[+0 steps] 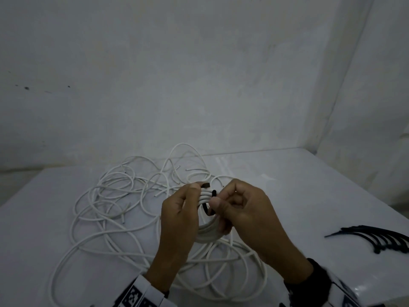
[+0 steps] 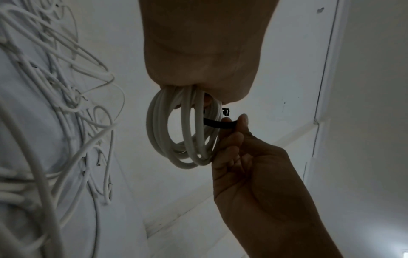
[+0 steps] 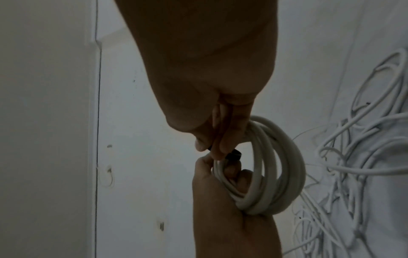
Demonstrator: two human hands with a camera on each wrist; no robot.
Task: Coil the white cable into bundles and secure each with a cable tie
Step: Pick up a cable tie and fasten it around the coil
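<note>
A small coil of white cable is held up over the table between both hands. My left hand grips the coil's top, its fingers curled through the loops. A black cable tie wraps around the coil strands. My right hand pinches the tie's strap between thumb and forefinger, right beside the coil. The tie's head sticks out near the left fingers. In the right wrist view, my right hand meets my left hand at the coil.
Loose white cable sprawls in tangled loops over the white table, reaching under and behind the hands. A fan of spare black cable ties lies at the table's right edge. White walls close in behind and to the right.
</note>
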